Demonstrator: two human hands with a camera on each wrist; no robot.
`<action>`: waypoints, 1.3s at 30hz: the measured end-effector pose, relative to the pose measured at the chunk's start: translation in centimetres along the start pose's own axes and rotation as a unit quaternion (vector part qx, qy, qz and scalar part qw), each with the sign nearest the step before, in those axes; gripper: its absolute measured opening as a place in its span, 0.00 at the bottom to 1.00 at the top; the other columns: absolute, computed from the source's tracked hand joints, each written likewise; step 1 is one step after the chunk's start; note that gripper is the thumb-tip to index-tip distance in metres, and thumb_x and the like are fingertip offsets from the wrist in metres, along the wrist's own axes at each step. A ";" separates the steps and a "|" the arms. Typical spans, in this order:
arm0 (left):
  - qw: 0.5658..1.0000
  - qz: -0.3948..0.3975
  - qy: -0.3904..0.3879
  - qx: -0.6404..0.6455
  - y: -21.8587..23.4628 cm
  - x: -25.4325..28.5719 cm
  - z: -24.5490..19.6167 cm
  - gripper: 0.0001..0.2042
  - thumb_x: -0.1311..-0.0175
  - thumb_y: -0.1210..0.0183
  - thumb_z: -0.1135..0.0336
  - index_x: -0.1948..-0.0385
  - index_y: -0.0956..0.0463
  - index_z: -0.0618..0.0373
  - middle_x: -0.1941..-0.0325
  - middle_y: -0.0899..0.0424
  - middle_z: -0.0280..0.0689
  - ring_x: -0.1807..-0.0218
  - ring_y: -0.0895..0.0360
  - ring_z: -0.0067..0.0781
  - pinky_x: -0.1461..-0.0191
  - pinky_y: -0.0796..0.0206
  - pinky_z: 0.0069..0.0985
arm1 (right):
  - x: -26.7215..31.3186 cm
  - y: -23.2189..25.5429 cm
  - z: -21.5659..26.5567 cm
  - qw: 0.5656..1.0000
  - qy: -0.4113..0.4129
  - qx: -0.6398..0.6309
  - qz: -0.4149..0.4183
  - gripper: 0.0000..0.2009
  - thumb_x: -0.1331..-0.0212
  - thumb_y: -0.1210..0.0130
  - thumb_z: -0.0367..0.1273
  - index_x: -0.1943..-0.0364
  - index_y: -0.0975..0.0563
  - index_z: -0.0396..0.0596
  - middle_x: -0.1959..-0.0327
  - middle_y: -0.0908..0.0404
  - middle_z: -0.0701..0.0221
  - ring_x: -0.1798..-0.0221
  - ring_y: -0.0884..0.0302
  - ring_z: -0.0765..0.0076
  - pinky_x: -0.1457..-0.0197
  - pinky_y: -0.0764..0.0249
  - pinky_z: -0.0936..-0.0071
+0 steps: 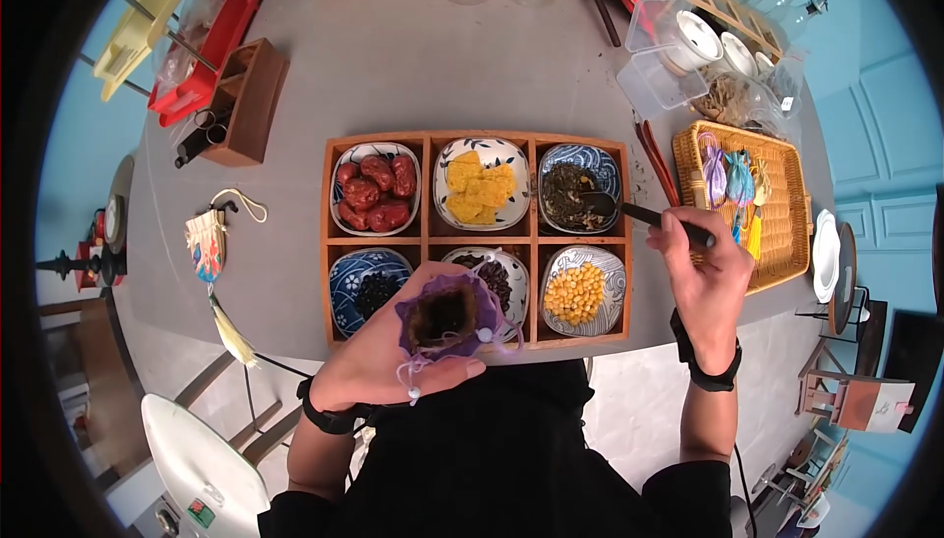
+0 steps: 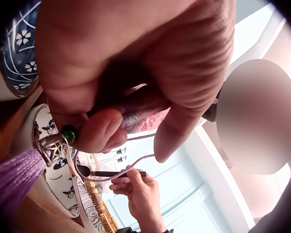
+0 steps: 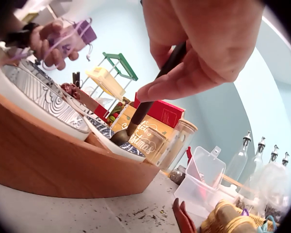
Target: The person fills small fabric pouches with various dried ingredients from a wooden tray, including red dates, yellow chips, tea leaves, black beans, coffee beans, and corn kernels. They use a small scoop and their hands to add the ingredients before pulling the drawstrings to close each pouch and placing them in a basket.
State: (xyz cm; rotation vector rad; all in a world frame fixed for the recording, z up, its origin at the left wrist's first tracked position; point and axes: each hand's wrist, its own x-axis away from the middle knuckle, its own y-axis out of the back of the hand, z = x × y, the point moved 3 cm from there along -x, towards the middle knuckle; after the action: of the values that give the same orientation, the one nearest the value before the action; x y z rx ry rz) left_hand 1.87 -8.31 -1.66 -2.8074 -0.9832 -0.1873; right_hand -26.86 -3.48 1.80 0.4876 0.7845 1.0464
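My left hand (image 1: 364,341) grips an open purple pouch (image 1: 440,317) over the lower middle of a divided wooden box (image 1: 478,135); dark contents show inside it. In the left wrist view a purple tassel (image 2: 19,179) hangs by curled fingers. My right hand (image 1: 703,277) holds the dark handle (image 1: 669,223) of a spoon whose bowl (image 3: 120,138) is in the upper right dish (image 1: 578,159) of dried dark leaves (image 1: 565,194). Other dishes hold red dates (image 1: 377,192), yellow pieces (image 1: 479,189), corn-like kernels (image 1: 574,294) and dark bits, partly hidden by my left hand.
Right of the box is a wicker basket (image 1: 777,233) with small pouches, beside reddish tongs (image 1: 657,164). A clear plastic box (image 1: 659,86) stands behind. At left lie a small drawstring pouch (image 1: 206,243) and a wooden holder (image 1: 251,105). Dark crumbs dot the table near the box.
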 end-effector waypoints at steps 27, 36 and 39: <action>0.999 0.015 0.047 -0.005 -0.1 0.0 0.1 0.28 0.46 0.35 0.73 0.42 0.37 0.61 0.51 0.25 0.36 0.48 0.27 0.24 0.43 0.36 0.24 | -1.0 -3.0 -5.3 0.897 -0.293 -0.328 -0.043 0.13 0.31 0.50 0.35 0.65 0.23 0.36 0.75 0.17 0.59 0.77 0.20 0.69 0.71 0.23 0.77; 0.998 -0.010 0.055 0.016 -0.2 0.1 -0.2 0.28 0.50 0.34 0.78 0.45 0.34 0.59 0.55 0.24 0.32 0.51 0.28 0.20 0.45 0.36 0.22 | -1.0 -3.0 -5.5 0.908 -0.272 -0.313 -0.067 0.12 0.31 0.51 0.34 0.63 0.24 0.37 0.75 0.17 0.60 0.78 0.19 0.68 0.72 0.23 0.77; 0.999 0.007 0.048 0.020 -0.4 0.2 -0.4 0.30 0.52 0.32 0.77 0.44 0.35 0.59 0.54 0.25 0.33 0.50 0.28 0.21 0.45 0.36 0.23 | -0.9 -3.7 -5.3 0.893 -0.280 -0.350 -0.042 0.11 0.31 0.49 0.33 0.61 0.25 0.35 0.73 0.17 0.58 0.76 0.18 0.68 0.70 0.22 0.78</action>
State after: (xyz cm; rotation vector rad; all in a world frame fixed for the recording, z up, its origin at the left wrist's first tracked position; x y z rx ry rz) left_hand 1.68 -7.95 -1.21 -2.7396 -0.9357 -0.2938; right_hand -29.08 -5.94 -3.85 0.1072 -0.1065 0.9602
